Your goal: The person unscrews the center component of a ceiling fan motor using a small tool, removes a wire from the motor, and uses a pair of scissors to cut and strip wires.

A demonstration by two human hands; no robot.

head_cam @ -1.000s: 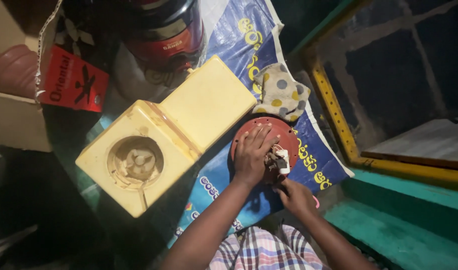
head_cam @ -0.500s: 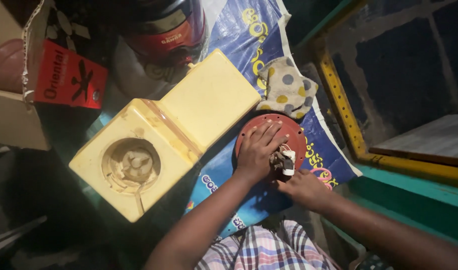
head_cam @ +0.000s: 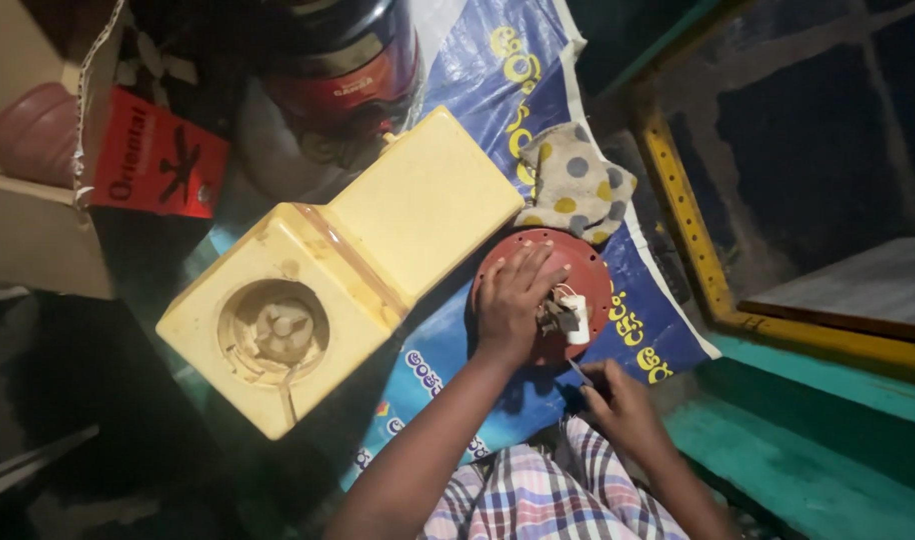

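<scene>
A round red plate [head_cam: 578, 262] lies on a blue printed sack [head_cam: 538, 90]; a small white part with wires [head_cam: 575, 318] sits on it. My left hand [head_cam: 516, 298] presses flat on the plate, fingers spread, just left of the white part. My right hand [head_cam: 623, 402] is below the plate, off its edge, curled around a thin dark tool [head_cam: 581, 373] whose tip points up toward the plate. Left of the plate lies a yellow plastic appliance housing [head_cam: 348, 270] with a round hollow [head_cam: 273, 330] in it.
A spotted cloth [head_cam: 573, 180] lies above the plate. A red and black round appliance [head_cam: 353, 70] stands at the top, a red carton [head_cam: 153, 155] at upper left. A yellow metal frame [head_cam: 683, 225] and a green ledge [head_cam: 818, 440] run along the right. Checked cloth [head_cam: 548, 495] covers my lap.
My right hand has drawn back from the plate's white part, down toward my lap, with the thin tool in it. My left hand stays on the plate. The view has shifted slightly.
</scene>
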